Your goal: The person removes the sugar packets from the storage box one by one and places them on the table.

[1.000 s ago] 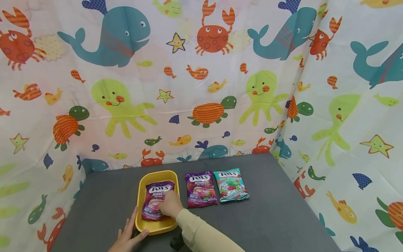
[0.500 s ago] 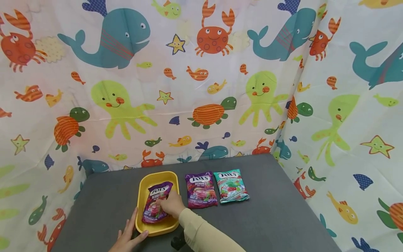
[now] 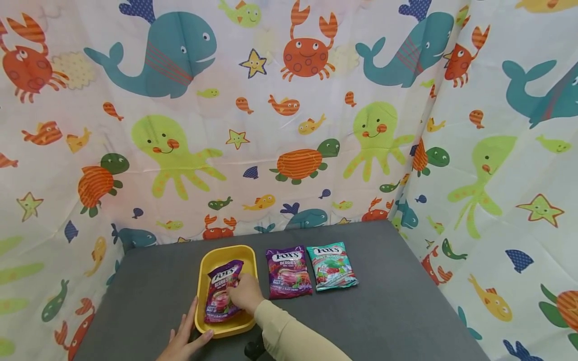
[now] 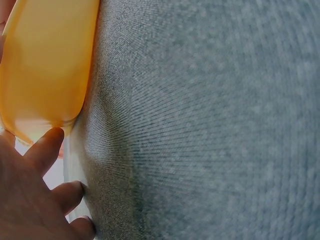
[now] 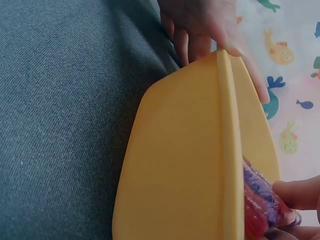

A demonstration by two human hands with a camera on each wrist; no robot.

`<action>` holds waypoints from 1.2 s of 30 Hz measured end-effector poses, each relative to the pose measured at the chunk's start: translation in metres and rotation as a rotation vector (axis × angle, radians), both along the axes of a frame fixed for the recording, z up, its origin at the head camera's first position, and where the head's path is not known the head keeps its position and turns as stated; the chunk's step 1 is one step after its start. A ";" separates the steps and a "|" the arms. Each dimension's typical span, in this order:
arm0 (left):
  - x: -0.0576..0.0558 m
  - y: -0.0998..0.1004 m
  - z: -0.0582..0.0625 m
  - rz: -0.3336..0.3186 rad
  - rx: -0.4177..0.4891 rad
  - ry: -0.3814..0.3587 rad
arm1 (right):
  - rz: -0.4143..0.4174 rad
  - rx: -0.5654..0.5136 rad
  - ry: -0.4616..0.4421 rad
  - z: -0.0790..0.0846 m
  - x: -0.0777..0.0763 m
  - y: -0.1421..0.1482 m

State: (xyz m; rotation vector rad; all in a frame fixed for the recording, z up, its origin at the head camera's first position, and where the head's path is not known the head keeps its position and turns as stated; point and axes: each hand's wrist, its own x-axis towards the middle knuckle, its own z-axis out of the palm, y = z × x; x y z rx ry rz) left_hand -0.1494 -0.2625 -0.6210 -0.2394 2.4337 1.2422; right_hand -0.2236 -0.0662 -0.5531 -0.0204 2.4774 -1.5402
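In the head view, a purple Fox's Berries candy bag (image 3: 224,296) sits slanted inside a yellow plastic tray (image 3: 212,254). My right hand (image 3: 246,293) reaches over the tray's right rim and pinches the bag's right edge. Thumb and fingers on either side of that edge show in the right wrist view, where the bag (image 5: 262,200) rises past the rim. My left hand (image 3: 182,338) rests at the tray's near left corner, fingers straight along the left side and thumb at the near rim. The left wrist view has its fingers spread against the tray's outer wall (image 4: 50,65).
Right of the tray lie a second purple Berries bag (image 3: 289,273) and a green Mint Blossom bag (image 3: 331,266), side by side on the grey tabletop (image 3: 384,311). A curtain (image 3: 271,215) with sea animals closes off the back and sides. A small black object (image 3: 255,348) shows beneath the right sleeve.
The bag in the tray has turned more upright and shifted slightly left and toward me, my right hand staying on its edge. The left hand and tray have stayed put.
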 end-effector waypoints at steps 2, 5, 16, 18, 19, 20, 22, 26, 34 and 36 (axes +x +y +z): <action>0.000 0.000 0.000 0.001 -0.004 -0.005 | -0.013 -0.025 -0.029 0.000 -0.001 0.001; -0.001 0.000 -0.001 0.000 -0.004 -0.007 | -0.030 -0.051 -0.052 0.002 -0.002 0.003; 0.001 0.001 0.004 0.001 -0.005 -0.020 | -0.033 -0.159 -0.140 0.010 -0.005 0.020; 0.002 0.001 0.005 0.002 -0.007 -0.024 | -0.036 -0.181 -0.143 0.012 -0.006 0.023; 0.002 0.001 0.005 0.002 -0.009 -0.027 | -0.031 -0.192 -0.140 0.012 -0.006 0.025; 0.002 0.000 0.004 0.003 -0.008 -0.029 | -0.029 -0.206 -0.138 0.013 -0.007 0.026; 0.002 0.000 0.004 0.006 -0.008 -0.033 | -0.028 -0.242 -0.137 0.015 -0.008 0.030; 0.002 0.001 0.005 0.011 -0.018 -0.038 | -0.024 -0.288 -0.135 0.025 -0.010 0.042; 0.004 0.003 0.008 0.012 -0.020 -0.024 | -0.049 -0.337 -0.138 0.044 -0.009 0.073; 0.004 0.004 0.009 0.007 -0.022 -0.021 | -0.054 -0.339 -0.133 0.047 -0.009 0.082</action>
